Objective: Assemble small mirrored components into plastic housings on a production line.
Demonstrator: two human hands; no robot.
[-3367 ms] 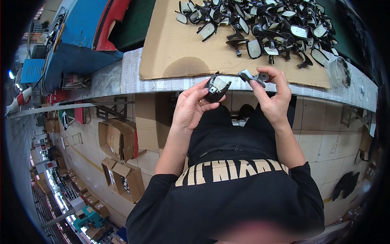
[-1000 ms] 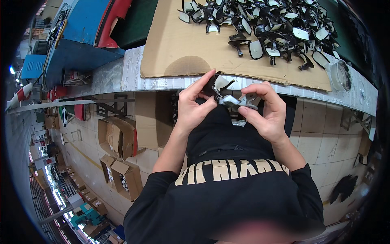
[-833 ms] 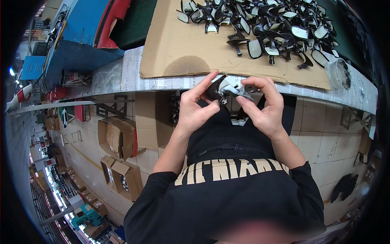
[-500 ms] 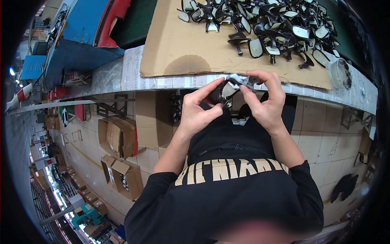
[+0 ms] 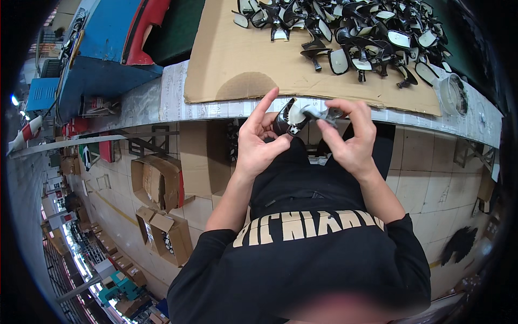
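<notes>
Just in front of the table's near edge, my left hand (image 5: 256, 146) grips a glossy black shoe heel (image 5: 283, 123) with a cream-coloured inner face. The thumb presses its lower side and the index finger is raised off it. Close by on the right, my right hand (image 5: 353, 143) pinches a crumpled grey-and-black cloth-like piece (image 5: 328, 114) between thumb and fingers. This piece is blurred, so its exact kind is unclear. Its pale end reaches the edge of the heel; whether they touch, I cannot tell.
A heap of similar black heels (image 5: 372, 40) lies on a cardboard sheet (image 5: 226, 59) over the table. A clear round tub (image 5: 452, 96) stands at its right corner. Blue machinery (image 5: 102, 70) is at the left. Open cardboard boxes (image 5: 156, 181) sit on the floor below.
My left index finger has lifted off the heel, and more of its cream face shows. The piece in my right hand has shifted slightly away from it.
</notes>
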